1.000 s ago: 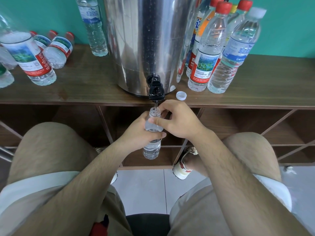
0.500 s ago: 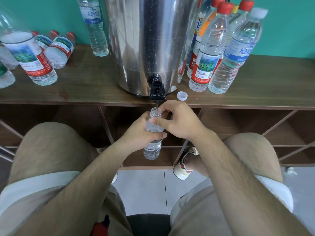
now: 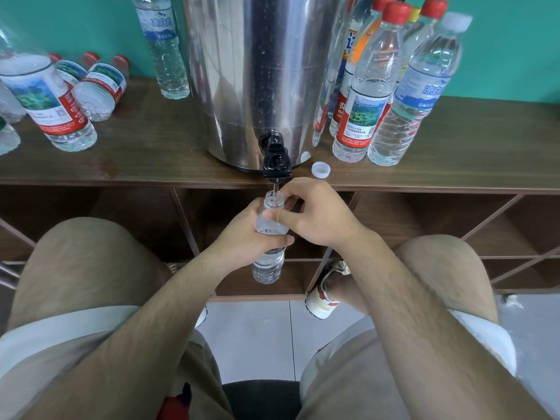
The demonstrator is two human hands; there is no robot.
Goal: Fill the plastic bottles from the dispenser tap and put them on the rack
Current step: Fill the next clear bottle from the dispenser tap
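my left grip [image 3: 249,236] and right grip [image 3: 318,220] clasped the bottle [image 3: 268,268] under the tap [image 3: 276,161]; its level seemed high, risking overflow.

A single wide-angle camera worn on the person's head looks forward and steeply down from close range. The dark brown wooden counter [image 3: 151,159] runs across the upper frame, bowed by the lens, and the tall polished steel dispenser drum [image 3: 257,71] is cut off at the top edge. The small clear plastic bottle [image 3: 268,268] sits near centre, close below the lens; thighs in tan shorts [image 3: 75,268] and pale tiled floor [image 3: 257,338] fill the bottom.
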